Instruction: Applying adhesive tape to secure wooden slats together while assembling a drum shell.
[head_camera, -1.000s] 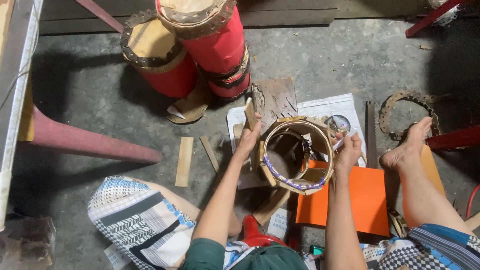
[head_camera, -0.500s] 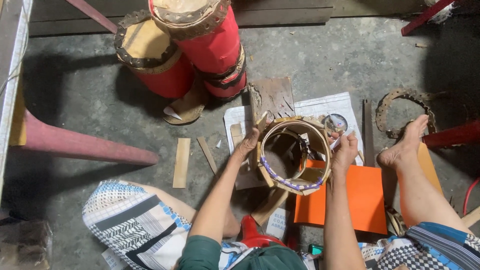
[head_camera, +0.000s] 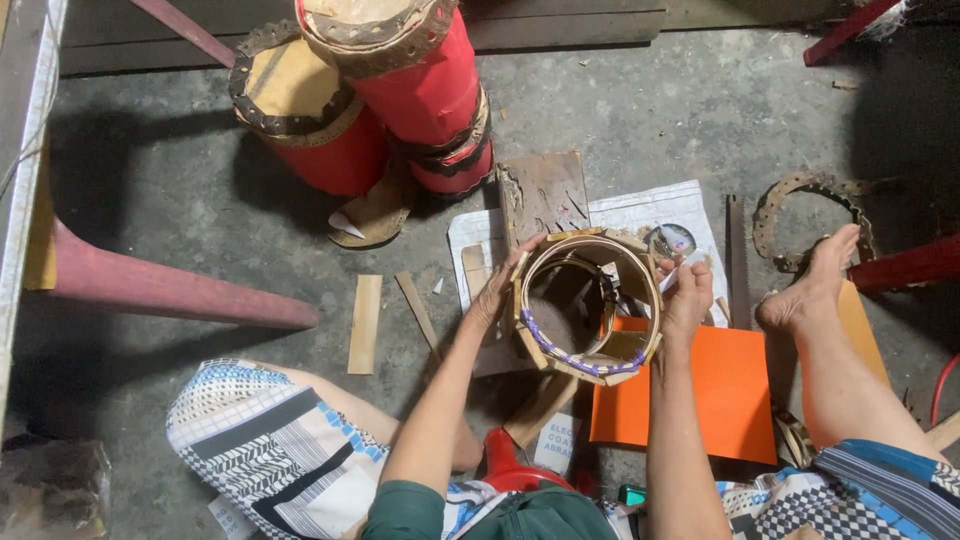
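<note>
Between my knees I hold a round wooden drum frame (head_camera: 585, 305), a hoop of thin wood strips with a purple band along its near rim. My left hand (head_camera: 497, 290) grips its left side, fingers curled over the rim. On the right side, my right hand (head_camera: 686, 292) presses the rim and pinches something small and pale. The frame rests over a wooden block (head_camera: 543, 193) and white paper (head_camera: 640, 215) on the concrete floor.
Two red drums (head_camera: 400, 95) with tan heads lie at the top. Wood strips (head_camera: 365, 323) lie left of the frame, an orange sheet (head_camera: 725, 390) right, a saw blade (head_camera: 737, 255) and a leather ring (head_camera: 800, 195) beyond. My bare foot (head_camera: 815, 275) rests at right. A red stool leg (head_camera: 170, 290) crosses left.
The view has shifted slightly; both hands have stayed on the frame, which has turned a little between them.
</note>
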